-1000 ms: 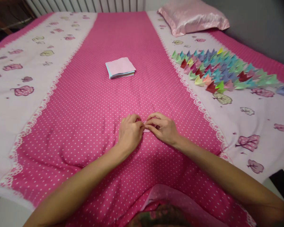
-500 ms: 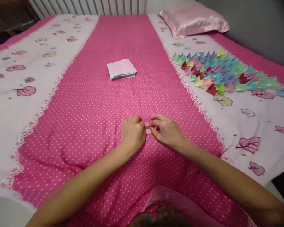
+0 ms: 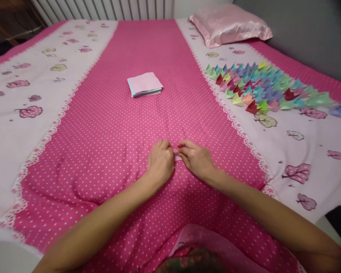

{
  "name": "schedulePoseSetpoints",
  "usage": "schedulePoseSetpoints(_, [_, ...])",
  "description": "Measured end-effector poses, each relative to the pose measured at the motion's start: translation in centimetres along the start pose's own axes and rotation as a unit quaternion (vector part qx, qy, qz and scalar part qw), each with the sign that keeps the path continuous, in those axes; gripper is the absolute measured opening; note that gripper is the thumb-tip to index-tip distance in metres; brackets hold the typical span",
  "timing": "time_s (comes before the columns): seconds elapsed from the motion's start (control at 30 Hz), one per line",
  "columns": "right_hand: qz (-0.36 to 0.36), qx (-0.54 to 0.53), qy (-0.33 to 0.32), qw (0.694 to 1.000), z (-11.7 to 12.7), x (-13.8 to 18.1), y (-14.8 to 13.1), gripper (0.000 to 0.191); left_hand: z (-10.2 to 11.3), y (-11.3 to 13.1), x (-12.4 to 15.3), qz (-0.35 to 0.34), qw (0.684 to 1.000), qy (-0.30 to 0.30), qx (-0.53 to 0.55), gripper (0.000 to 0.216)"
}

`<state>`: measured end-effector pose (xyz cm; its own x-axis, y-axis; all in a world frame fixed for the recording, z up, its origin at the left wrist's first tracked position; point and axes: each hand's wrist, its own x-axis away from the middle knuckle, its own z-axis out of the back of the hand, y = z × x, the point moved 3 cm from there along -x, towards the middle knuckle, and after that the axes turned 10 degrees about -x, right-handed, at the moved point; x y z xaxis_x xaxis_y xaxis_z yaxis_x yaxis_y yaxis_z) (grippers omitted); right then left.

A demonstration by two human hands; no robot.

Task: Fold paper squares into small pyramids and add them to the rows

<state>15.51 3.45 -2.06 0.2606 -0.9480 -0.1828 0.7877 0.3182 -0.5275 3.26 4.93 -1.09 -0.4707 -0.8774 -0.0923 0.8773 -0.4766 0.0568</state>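
Close together over the bed, my left hand [image 3: 161,162] and my right hand [image 3: 196,158] pinch a small folded piece of pink paper [image 3: 177,157] between them. Both hands are closed, with fingertips on the paper's two sides. Only a narrow strip of it shows; the rest is covered by my fingers. Farther up the bed lies a square stack of coloured paper [image 3: 145,82], a pink sheet on top and a light blue edge showing beneath.
On the right, several rows of small folded paper boats [image 3: 251,89] in many colours stand on the pink and white bedspread [image 3: 102,113]. Behind them a shiny pink pillow [image 3: 230,24] rests by the grey wall [image 3: 301,34]. A slatted headboard [image 3: 108,9] closes the far end.
My hands have drawn slightly closer together on the pink paper, and less of it shows. The whole view has shifted a little; the stack and boats lie as before.
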Motion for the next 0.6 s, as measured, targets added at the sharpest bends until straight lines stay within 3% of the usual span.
schedulePoseSetpoints(0.6, [0.003, 0.017, 0.009, 1.000, -0.17, 0.05, 0.16, 0.026, -0.07, 0.01, -0.06, -0.001, 1.000, -0.014, -0.019, 0.026])
